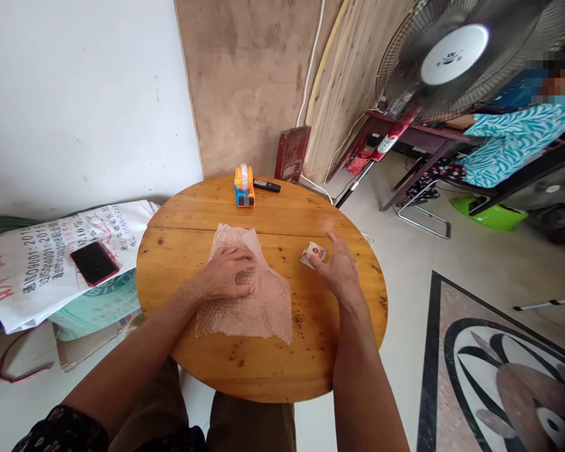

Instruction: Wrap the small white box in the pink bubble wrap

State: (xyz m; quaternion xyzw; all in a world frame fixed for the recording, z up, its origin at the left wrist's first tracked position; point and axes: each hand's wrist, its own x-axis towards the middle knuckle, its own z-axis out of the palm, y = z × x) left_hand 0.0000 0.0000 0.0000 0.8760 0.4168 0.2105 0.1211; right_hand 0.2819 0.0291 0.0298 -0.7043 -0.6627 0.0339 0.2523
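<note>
A sheet of pinkish bubble wrap (258, 301) lies spread on the round wooden table (263, 370). My left hand (228, 273) rests flat on the sheet's upper part, fingers stretched out. My right hand (339, 267) hovers at the table's right side, fingers loosely apart, its fingertips touching or just beside a small white box with a red mark (313, 253). The box lies on the table, not lifted.
An orange and blue tape dispenser (243, 186) and a black remote (266, 186) sit at the table's far edge. A dark phone (94, 262) lies on printed sacks (42, 263) at left. A standing fan (447, 56) and a seated person (513, 138) are at right.
</note>
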